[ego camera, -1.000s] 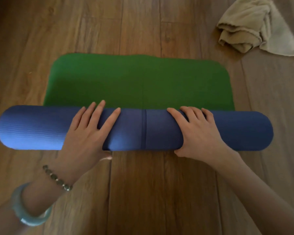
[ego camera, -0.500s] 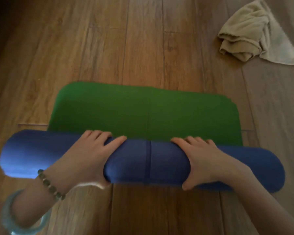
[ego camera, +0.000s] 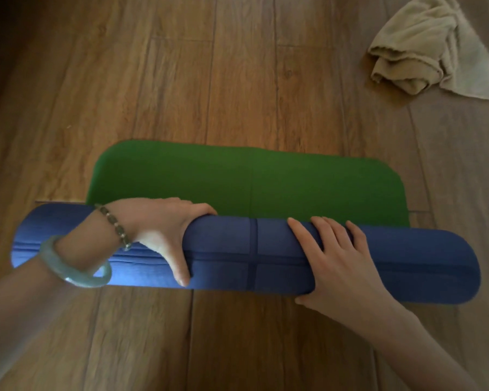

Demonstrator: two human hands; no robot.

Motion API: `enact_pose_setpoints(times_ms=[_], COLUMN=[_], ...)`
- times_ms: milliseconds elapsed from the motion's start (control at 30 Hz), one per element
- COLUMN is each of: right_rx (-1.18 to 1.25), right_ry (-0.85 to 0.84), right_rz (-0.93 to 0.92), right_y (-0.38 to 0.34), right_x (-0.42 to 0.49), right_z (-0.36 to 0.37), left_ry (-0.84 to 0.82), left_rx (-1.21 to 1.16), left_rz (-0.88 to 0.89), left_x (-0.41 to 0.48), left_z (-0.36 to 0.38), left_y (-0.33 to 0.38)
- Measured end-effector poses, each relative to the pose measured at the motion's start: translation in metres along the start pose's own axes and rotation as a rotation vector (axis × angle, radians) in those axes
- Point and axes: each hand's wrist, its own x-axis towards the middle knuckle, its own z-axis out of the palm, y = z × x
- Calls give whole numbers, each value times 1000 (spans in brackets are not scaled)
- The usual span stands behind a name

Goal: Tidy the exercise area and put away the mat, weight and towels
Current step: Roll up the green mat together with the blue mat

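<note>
Yoga mat mostly rolled: the blue roll lies across the wooden floor in front of the person, with a short green tail flat beyond it.

Left hand grips the roll left of centre, fingers hooked over the far side, thumb down the near face. Right hand wraps it right of centre, fingers draped over the top, thumb tucked at the near lower edge. Both are closed on the mat and hold nothing else.

Crumpled beige towel sits on the floor far right, well apart. Weight not in view.

Risks:
- Left end of the roll looks looser, layers showing as ridges. An uneven push from the two hands would likely telescope it into a cone.
- Letting go before the tail is wound in probably lets the roll spring open.
- Bangle on the left wrist hangs close to the roll and could catch an edge.
</note>
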Motion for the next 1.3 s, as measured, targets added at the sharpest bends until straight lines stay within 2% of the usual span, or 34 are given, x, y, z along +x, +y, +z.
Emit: enact_pose_setpoints(times_ms=[67,167,233,333,467,567,700,800,900,1000,1167,1300], right_rx=[-18,-23,42,115,161,55,-81,-48,-44,-41,18,46], right_ry=[-14,-147,-256,-386,-479,-329,12,115,100,4,-178,-286], right_rz=[11,-23,-48,-53,-25,-2,56,36,37,8,-29,-33], right_y=[4,9,17,27,32,19,4,10,14,17,31,33], right_x=[4,18,31,55,67,56,40,45,50,59,84,98], right_z=[-2,-19,-27,-42,-53,-43,-18,-9,-11,-24,-45,-57], left_ry=[145,578,719,711,765,738,546,479,607,766,833,777], left_rx=[139,312,363,410,388,418,394,349,412,449,478,514], left_rz=[6,133,126,13,-4,8,11,4,4,0,-58,-55], left_x=[-9,-25,-25,-11,2,8,12,15,7,3,19,22], left_z=[7,30,48,69,60,45,11,-3,7,30,36,19], left_y=[-1,-4,1,8,8,-2,-1,1,1,0,-5,-12])
